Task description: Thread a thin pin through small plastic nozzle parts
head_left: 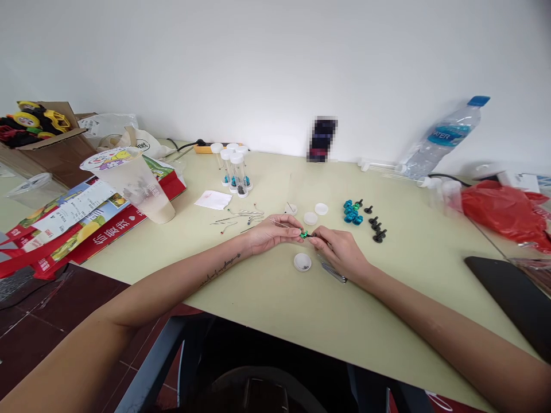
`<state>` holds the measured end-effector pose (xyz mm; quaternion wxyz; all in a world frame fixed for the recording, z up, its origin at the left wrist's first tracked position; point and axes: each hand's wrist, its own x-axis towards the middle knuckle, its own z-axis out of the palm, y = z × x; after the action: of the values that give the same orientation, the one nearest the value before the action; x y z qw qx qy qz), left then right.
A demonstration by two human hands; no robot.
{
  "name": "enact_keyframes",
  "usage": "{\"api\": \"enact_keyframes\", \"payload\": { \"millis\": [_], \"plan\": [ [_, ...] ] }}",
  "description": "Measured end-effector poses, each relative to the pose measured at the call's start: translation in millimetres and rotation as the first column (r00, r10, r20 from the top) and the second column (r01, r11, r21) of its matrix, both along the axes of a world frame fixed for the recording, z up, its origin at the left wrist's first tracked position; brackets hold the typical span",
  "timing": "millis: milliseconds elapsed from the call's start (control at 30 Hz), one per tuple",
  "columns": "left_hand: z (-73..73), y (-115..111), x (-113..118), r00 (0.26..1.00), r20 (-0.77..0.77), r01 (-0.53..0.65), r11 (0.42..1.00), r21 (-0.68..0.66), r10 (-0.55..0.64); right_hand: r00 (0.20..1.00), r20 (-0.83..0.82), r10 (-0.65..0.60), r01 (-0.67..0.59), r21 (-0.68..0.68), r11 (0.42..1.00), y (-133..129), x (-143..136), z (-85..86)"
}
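My left hand (275, 232) pinches a small shiny green metal piece (304, 234) between thumb and finger. A thin metal rod (278, 222) also runs across its fingers. From the right, my right hand (338, 248) is closed on a small black part (310, 236) that meets the green piece; whether they are joined I cannot tell. Just below the hands stands a white round cap (302, 263) with tiny dark bits inside. Several thin metal rods (333, 272) lie beneath my right hand. Bent metal wires with coloured tips (243, 214) lie beyond my left wrist.
Blue metal pieces (353, 215) and black knobs (377, 235) lie right of the hands. White caps (321, 209) and clear tubes (238, 175) stand farther back. A plastic cup (140, 189), red bag (501, 209), tilted water bottle (447, 137) and black phone-like slab (508, 298) flank the workspace.
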<state>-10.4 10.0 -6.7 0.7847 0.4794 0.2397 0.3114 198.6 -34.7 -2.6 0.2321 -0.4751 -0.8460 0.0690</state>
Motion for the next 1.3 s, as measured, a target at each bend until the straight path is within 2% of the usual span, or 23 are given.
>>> {"api": "enact_keyframes", "payload": {
  "millis": [400, 867, 1300],
  "plan": [
    [0.3, 0.9, -0.2, 0.999, 0.004, -0.036, 0.999, -0.014, 0.036, 0.997, -0.070, -0.015, 0.016, 0.020, 1.000, -1.3, -0.9, -1.1],
    [1.7, -0.8, -0.1, 1.000, -0.001, 0.007, 1.000, 0.008, -0.007, 1.000, 0.017, 0.000, 0.000, -0.035, 0.999, -0.3, 0.7, 1.2],
    [3.6, -1.1, -0.5, 1.000, 0.013, -0.028, 1.000, -0.006, 0.028, 0.997, -0.082, 0.012, -0.009, 0.048, 0.999, -0.5, 1.0, -3.8]
  ]
}}
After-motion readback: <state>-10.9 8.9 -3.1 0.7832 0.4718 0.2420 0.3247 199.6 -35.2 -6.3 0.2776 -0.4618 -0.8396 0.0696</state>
